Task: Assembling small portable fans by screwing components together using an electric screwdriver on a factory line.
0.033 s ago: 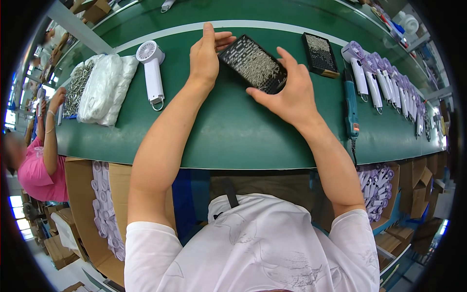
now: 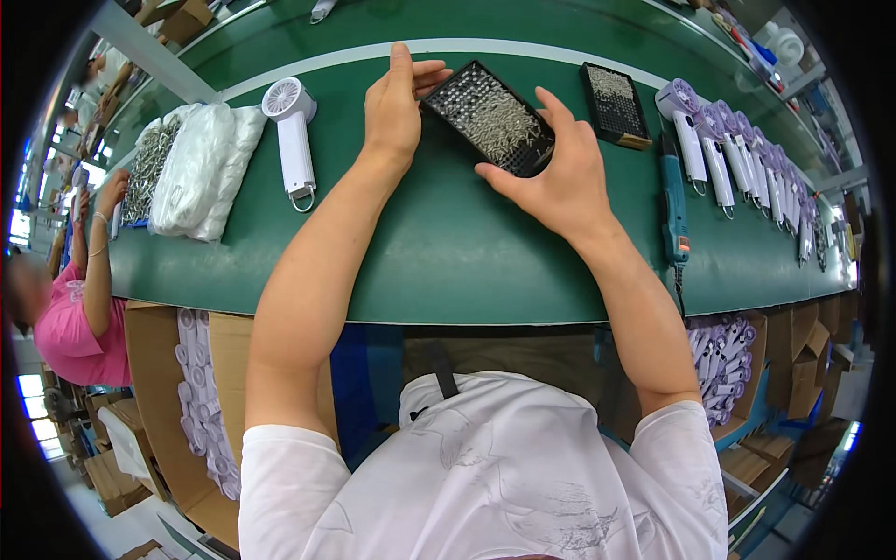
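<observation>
in the head view, the tray [image 2: 534, 157] is between the two hands, over the bench [image 2: 448, 266]. the right hand [image 2: 567, 187] is grasping its near end, thumb by the lower edge; the left hand [image 2: 392, 117] has its fingers released and straight beside the far end, and whether they touch it i cannot tell.

the work looks partway: nearest the left fingers, screws [image 2: 495, 121] seem seated in rows; mid-tray they lie heaped and loose; beside the right fingers, holes are bare. the loose heap and bare holes look left to deal with.

right of the right fingers, a second tray [image 2: 621, 121] has screws at its far part, bare holes nearer. left of the left fingers lies a fan [image 2: 294, 149]. well below the fingers, a left carton [image 2: 154, 355] and a right carton [image 2: 758, 364] hold more fans.
</observation>
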Motion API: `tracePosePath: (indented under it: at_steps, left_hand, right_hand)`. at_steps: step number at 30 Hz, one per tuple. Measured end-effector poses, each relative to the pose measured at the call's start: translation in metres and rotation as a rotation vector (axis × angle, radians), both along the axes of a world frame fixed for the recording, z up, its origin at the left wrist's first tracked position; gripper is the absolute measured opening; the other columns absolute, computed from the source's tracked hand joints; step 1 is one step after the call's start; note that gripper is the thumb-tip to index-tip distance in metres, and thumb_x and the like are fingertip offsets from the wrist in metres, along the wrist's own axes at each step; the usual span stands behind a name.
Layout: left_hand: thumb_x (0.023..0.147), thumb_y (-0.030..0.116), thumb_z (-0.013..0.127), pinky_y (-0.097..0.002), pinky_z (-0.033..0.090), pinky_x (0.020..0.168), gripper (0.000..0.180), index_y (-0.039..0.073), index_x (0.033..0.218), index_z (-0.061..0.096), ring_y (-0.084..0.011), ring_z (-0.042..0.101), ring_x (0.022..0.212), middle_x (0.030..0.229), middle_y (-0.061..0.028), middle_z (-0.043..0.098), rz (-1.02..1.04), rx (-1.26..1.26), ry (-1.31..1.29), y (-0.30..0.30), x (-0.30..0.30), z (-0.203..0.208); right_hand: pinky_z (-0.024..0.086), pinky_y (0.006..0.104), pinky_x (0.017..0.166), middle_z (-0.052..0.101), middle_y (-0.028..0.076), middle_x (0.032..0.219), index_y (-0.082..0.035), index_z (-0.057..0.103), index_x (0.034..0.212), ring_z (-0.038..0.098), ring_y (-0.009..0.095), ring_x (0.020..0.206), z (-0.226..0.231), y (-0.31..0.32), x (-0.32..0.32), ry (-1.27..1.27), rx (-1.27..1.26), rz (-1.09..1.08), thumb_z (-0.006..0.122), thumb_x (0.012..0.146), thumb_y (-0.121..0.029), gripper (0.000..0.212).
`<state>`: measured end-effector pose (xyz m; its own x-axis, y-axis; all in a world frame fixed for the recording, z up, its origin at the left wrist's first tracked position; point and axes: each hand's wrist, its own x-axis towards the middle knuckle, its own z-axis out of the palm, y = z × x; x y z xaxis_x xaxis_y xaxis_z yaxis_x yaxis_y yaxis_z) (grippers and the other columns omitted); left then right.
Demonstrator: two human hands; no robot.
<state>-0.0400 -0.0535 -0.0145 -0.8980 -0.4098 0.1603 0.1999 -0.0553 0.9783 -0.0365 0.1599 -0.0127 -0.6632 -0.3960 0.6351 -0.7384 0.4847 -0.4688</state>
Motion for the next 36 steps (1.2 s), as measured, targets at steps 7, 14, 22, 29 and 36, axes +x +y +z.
tracePosePath:
  at_steps: [7, 14, 22, 29, 36]
  left_hand:
    - [0.105, 0.060, 0.034, -0.0338, 0.048, 0.096, 0.074, -0.006, 0.114, 0.068, -0.0231, 0.065, 0.103, 0.109, -0.0171, 0.071, 0.001, -0.013, 0.004, -0.0015, -0.0010, -0.0025]
    - [0.105, 0.059, 0.036, -0.0352, 0.048, 0.099, 0.075, -0.008, 0.114, 0.068, -0.0239, 0.065, 0.105, 0.110, -0.0180, 0.071, -0.004, -0.013, -0.002, -0.0019, -0.0010, -0.0024]
    - [0.105, 0.058, 0.038, -0.0340, 0.048, 0.098, 0.074, -0.009, 0.114, 0.068, -0.0240, 0.066, 0.104, 0.110, -0.0191, 0.070, 0.000, 0.001, -0.016, -0.0012, -0.0001, -0.0012]
    - [0.105, 0.057, 0.038, -0.0336, 0.048, 0.099, 0.073, -0.009, 0.113, 0.068, -0.0237, 0.066, 0.105, 0.110, -0.0192, 0.071, -0.007, 0.000, -0.022, 0.0000, 0.0001, -0.0002]
    - [0.105, 0.057, 0.039, -0.0329, 0.048, 0.097, 0.072, -0.009, 0.114, 0.068, -0.0221, 0.065, 0.102, 0.110, -0.0176, 0.071, -0.002, 0.006, -0.015, -0.0017, -0.0008, -0.0024]
  right_hand:
    - [0.051, 0.0429, 0.082, 0.066, 0.020, 0.102, 0.007, 0.051, 0.134, 0.059, 0.035, 0.091, 0.0000, 0.0007, 0.0000, -0.014, 0.006, -0.024, 0.093, 0.057, -0.031, 0.096]
    - [0.052, 0.0420, 0.083, 0.066, 0.020, 0.102, 0.008, 0.051, 0.134, 0.058, 0.035, 0.092, -0.0014, 0.0021, -0.0015, -0.008, 0.031, 0.007, 0.094, 0.056, -0.031, 0.097]
    - [0.051, 0.0419, 0.084, 0.066, 0.019, 0.103, 0.008, 0.051, 0.135, 0.058, 0.034, 0.093, -0.0032, 0.0000, 0.0023, -0.019, 0.023, 0.071, 0.094, 0.056, -0.030, 0.097]
    - [0.051, 0.0428, 0.087, 0.066, 0.020, 0.108, 0.006, 0.051, 0.135, 0.059, 0.035, 0.096, -0.0023, 0.0020, -0.0016, -0.022, 0.013, 0.034, 0.094, 0.055, -0.031, 0.098]
    - [0.051, 0.0425, 0.087, 0.066, 0.020, 0.108, 0.006, 0.050, 0.135, 0.058, 0.035, 0.097, -0.0037, 0.0016, -0.0007, -0.037, 0.013, 0.057, 0.094, 0.057, -0.031, 0.097]
